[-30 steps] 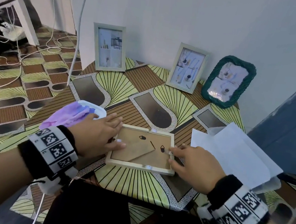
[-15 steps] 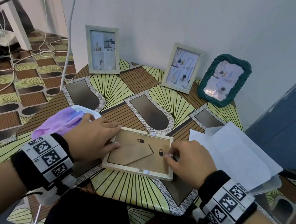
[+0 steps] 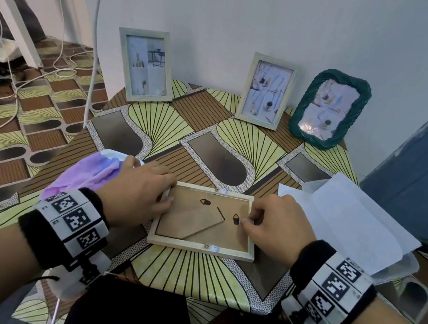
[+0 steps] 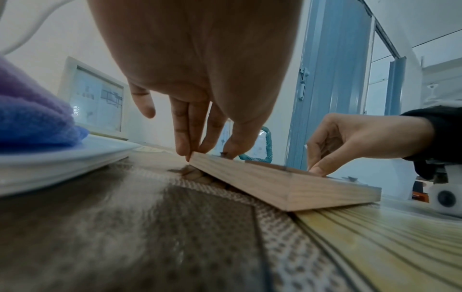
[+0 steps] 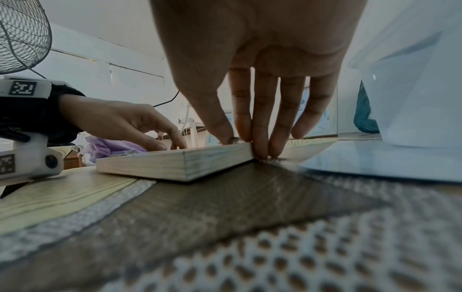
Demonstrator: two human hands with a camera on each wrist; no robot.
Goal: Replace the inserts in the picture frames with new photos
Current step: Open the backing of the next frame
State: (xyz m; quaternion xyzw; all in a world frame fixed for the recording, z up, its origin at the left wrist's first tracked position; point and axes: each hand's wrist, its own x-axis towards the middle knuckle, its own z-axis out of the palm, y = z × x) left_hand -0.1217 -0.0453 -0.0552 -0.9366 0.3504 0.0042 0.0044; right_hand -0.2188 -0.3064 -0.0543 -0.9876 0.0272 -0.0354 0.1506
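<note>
A light wooden picture frame (image 3: 200, 248) lies face down near the table's front edge, its brown backing board (image 3: 198, 215) and folded stand facing up. My left hand (image 3: 169, 190) holds the frame's left edge, thumb on top and fingers down against the side (image 4: 207, 152). My right hand (image 3: 248, 219) is at the right edge. Its thumb and forefinger pinch a small tab there, and the other fingers stand against the frame's side (image 5: 240, 140). Small tabs also show on the far and near rails.
Three framed photos lean on the wall at the back: two pale wooden frames (image 3: 145, 65) (image 3: 267, 90) and a green woven frame (image 3: 330, 107). White sheets and a clear sleeve (image 3: 352, 220) lie to the right. A purple cloth (image 3: 87, 172) on a white plate sits left.
My right hand's fingers have curled in tighter over the tab at the frame's right edge. My left hand stays at the left edge. The frame has not moved.
</note>
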